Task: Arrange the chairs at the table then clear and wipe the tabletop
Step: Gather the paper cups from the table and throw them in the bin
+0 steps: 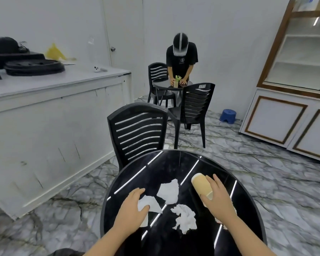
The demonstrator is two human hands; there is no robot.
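In the head view, on the round black table (248, 209), the left hand (132, 207) pinches a limp, featherlight paper scrap (150, 203) at seven o'clock while the right hand (217, 197) wraps a light, crushable paper cup (199, 184), best held mid-body, at three o'clock.

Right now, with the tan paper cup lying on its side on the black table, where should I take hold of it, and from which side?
Grip the tan paper cup around its mid-body, coming from above and the near side. It lies on its side, its closed base pointing away toward the chair, so the rounded wall is what faces up. The right hand already has fingers and thumb on either side of it.
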